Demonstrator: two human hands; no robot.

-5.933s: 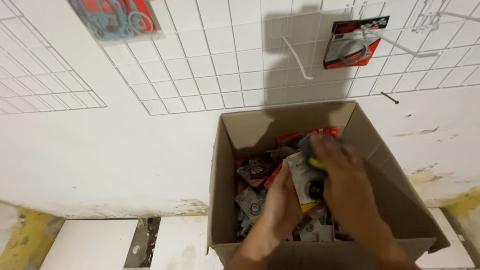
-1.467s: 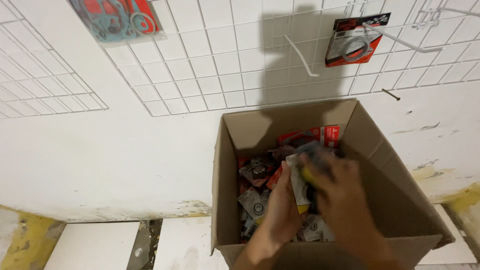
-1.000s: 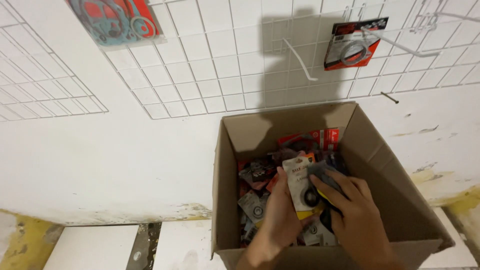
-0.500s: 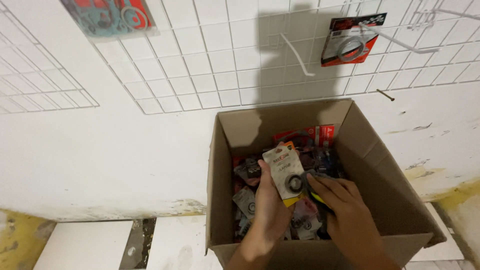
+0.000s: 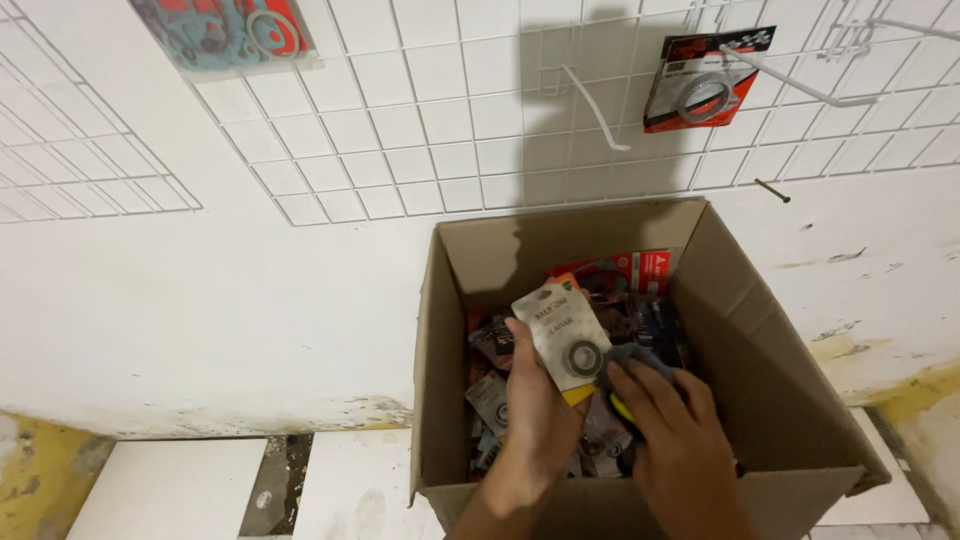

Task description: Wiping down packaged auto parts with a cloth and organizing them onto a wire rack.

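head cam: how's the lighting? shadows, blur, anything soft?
Head view: hard light from behind throws a dark shadow onto the wire grid and into the cardboard box; left hand and white packet are sharp; right hand is slightly soft; the box contents are dim.

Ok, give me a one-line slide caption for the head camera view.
Left hand lifts a small white packet from a cardboard box of packaged parts while the right hand holds a grey cloth.

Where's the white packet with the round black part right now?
In the head view, the white packet is held up in the left hand over the open cardboard box, just left of the right hand with its grey cloth.
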